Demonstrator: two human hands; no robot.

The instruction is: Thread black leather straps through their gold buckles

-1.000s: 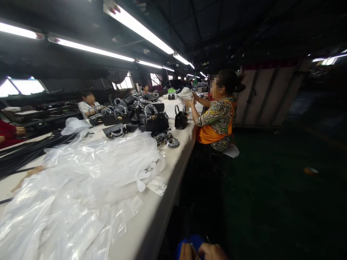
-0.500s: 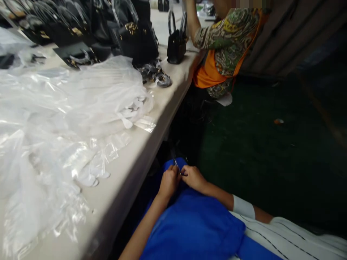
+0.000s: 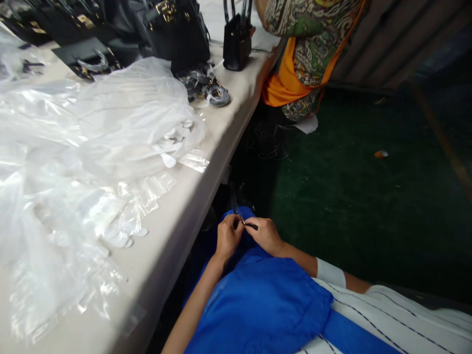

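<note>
Over the blue apron [image 3: 265,300] on my lap, both my hands are closed and nearly touching. Between them is a thin dark strap [image 3: 252,226] with a small shiny metal bit. My left hand [image 3: 228,236] pinches it from the left side, its fingertips partly hidden. From the right, my right hand [image 3: 266,235] grips the dark end between thumb and fingers. A slim, glossy length of the strap runs up from the fingers past my knee into shadow, where its far end is hard to make out.
Left of me is a pale table [image 3: 155,246] covered in clear plastic bags [image 3: 121,113]. Black handbags [image 3: 173,37], a coiled wrapped strap [image 3: 217,95] and a small black bag [image 3: 237,42] stand farther back. A co-worker in an orange apron [image 3: 282,88] is at the table's far end.
The view has tilted down slightly. My hands have shifted a little on the strap, and its dark end now shows in my right fingers.
</note>
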